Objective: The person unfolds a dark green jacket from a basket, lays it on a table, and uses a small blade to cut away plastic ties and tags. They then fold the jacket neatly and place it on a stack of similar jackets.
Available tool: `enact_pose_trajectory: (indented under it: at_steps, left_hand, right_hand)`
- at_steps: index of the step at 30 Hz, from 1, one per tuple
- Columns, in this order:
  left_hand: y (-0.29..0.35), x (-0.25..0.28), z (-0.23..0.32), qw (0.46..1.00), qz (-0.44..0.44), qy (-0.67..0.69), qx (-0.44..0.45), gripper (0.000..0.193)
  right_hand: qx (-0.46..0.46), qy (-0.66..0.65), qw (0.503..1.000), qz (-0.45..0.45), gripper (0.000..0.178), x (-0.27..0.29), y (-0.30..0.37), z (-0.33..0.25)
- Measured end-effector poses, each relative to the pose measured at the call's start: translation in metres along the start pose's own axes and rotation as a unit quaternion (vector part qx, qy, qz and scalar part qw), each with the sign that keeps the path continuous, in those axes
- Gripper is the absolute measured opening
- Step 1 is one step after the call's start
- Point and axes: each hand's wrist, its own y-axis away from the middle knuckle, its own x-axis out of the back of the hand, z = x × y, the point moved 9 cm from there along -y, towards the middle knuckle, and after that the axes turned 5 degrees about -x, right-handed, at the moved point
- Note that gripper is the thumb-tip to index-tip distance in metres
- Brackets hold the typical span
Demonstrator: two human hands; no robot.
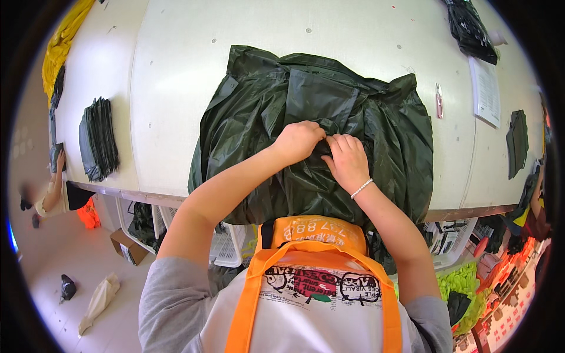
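A dark green garment (pixel 253 112) of thin, shiny fabric lies spread and wrinkled before me, its lower part hanging over the table's near edge. Near its middle, my left hand (pixel 299 142) pinches a fold with bent fingers. My right hand (pixel 347 157) grips the same area just beside it, fingertips almost touching the left ones. A flat panel like a pocket (pixel 321 94) shows on the garment just beyond my hands. What exactly lies between the fingertips is too small to make out.
On the white table (pixel 176 35) are a stack of dark folded pieces (pixel 99 139), thread snips (pixel 439 101), printed papers (pixel 485 91), a black bundle (pixel 469 29) and dark green pieces (pixel 517 144). White baskets (pixel 232 247) stand below. At far left, another person's arm (pixel 56 185) reaches in.
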Motion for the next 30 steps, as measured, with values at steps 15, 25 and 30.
enact_pose_trajectory:
  at_steps: [15, 25, 30]
  left_hand:
    - [-0.015, -0.001, -0.057, 0.976, -0.093, 0.146, 0.132, 0.025]
    - [-0.045, 0.058, 0.009, 0.984, 0.053, -0.167, -0.014, 0.035]
    - [-0.025, 0.026, -0.018, 0.992, 0.008, -0.123, 0.035, 0.03]
  right_hand:
    - [-0.012, -0.038, 0.993, 0.107, 0.034, 0.033, -0.036, 0.022]
    - [-0.033, -0.104, 0.993, -0.049, 0.017, -0.013, -0.049, 0.051]
    - [-0.12, -0.227, 0.962, -0.09, 0.016, -0.016, -0.078, 0.071]
